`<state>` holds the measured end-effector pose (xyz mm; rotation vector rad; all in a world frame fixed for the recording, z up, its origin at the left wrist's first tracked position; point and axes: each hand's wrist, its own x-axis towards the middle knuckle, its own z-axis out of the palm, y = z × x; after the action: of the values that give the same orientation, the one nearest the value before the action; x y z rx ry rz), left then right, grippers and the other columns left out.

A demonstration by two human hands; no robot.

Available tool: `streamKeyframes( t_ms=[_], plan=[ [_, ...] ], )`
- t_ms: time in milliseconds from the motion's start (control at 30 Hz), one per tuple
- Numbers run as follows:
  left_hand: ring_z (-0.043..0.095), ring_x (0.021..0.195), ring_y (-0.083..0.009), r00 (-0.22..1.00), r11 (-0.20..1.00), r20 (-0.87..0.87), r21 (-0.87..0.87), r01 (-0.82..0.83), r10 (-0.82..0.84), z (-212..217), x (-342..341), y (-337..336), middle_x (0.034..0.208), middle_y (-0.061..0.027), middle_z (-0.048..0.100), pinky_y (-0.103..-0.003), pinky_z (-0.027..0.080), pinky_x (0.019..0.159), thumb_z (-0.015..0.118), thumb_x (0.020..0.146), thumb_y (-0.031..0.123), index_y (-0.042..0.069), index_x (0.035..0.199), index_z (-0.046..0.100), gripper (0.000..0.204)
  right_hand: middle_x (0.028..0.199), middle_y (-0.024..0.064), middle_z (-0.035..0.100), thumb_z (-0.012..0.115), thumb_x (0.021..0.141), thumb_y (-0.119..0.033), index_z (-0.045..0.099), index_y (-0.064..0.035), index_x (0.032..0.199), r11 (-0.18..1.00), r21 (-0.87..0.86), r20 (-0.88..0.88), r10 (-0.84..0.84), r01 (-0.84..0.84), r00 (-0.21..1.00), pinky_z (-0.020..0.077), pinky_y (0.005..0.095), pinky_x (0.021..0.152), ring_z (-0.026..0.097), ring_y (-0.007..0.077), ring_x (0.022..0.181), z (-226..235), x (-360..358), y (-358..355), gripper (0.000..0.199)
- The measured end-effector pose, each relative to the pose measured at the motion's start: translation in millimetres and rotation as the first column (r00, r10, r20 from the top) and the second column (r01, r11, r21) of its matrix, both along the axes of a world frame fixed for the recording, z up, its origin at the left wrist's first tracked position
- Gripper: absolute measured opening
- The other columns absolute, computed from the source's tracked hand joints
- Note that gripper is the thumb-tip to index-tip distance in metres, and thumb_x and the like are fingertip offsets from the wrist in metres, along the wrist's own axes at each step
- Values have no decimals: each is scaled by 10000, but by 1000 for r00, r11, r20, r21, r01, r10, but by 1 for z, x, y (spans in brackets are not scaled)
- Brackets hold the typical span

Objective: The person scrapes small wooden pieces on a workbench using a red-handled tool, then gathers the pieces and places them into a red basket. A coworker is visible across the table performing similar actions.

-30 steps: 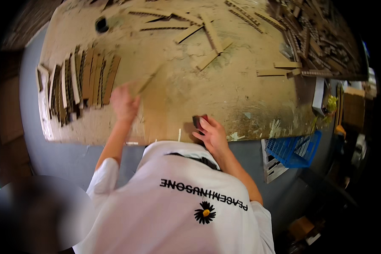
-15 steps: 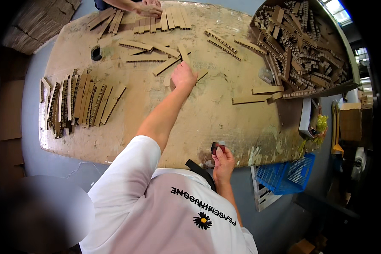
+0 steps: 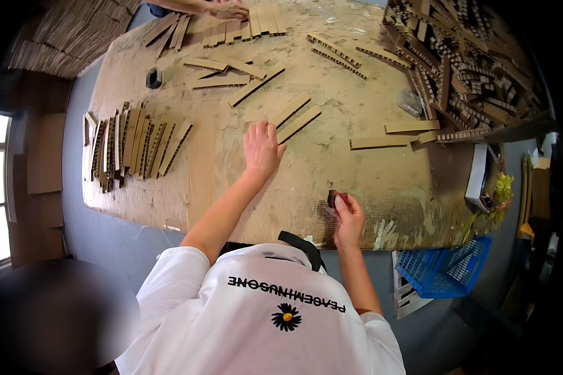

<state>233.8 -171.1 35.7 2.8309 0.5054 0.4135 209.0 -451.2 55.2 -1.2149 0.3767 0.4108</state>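
Note:
My left hand (image 3: 263,147) is at the middle of the table, its fingers closed at the near end of a cardboard strip (image 3: 293,111). A second cardboard strip (image 3: 301,123) lies beside it, its near end at my thumb; both slant away to the right. Close to the front edge, my right hand (image 3: 350,219) pinches a small dark red and black object (image 3: 335,199), whose kind I cannot make out. Beyond my left hand a single strip (image 3: 256,87) lies on the table, with several more loosely crossed to its left.
A row of upright-leaning strips (image 3: 134,140) stands at the left. A large box of strips (image 3: 475,69) fills the far right. Another person's hand (image 3: 228,10) touches strips at the far edge. A dark holder (image 3: 154,77) sits far left; a blue crate (image 3: 444,269) stands below the right front edge.
My left hand has drawn back toward me with a strip, which now lies alongside another. My right hand, still pinching the small object, has moved slightly forward and right.

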Motion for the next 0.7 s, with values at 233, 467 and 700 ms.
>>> streamKeyframes(
  t_ms=[233,467,700],
  plan=[
    [544,1250,-338,994,988,-94,-147,47,-61,-25,-6,20,1300,-122,604,-489,435,1048,875,779,212,52,1378,562,695,1052,37,730,791,959,-112,733,28,1168,977,-100,157,205,-191,966,535,247,832,659,104,889,15,58,36,259],
    [528,1328,-332,978,965,-75,-192,177,-195,-18,-132,13,1384,-83,605,-518,401,1132,851,790,207,84,1422,588,695,1014,38,702,811,899,-22,766,8,1059,849,-360,394,513,-386,762,529,275,825,656,129,897,-17,60,82,169],
    [485,1409,-331,988,941,62,-300,154,-142,-29,-152,12,1468,-70,576,-560,340,1200,856,788,230,96,1464,576,744,943,94,687,809,838,-10,768,-36,965,588,-728,508,808,-353,297,554,349,771,678,270,868,-23,58,116,136]
  ],
)
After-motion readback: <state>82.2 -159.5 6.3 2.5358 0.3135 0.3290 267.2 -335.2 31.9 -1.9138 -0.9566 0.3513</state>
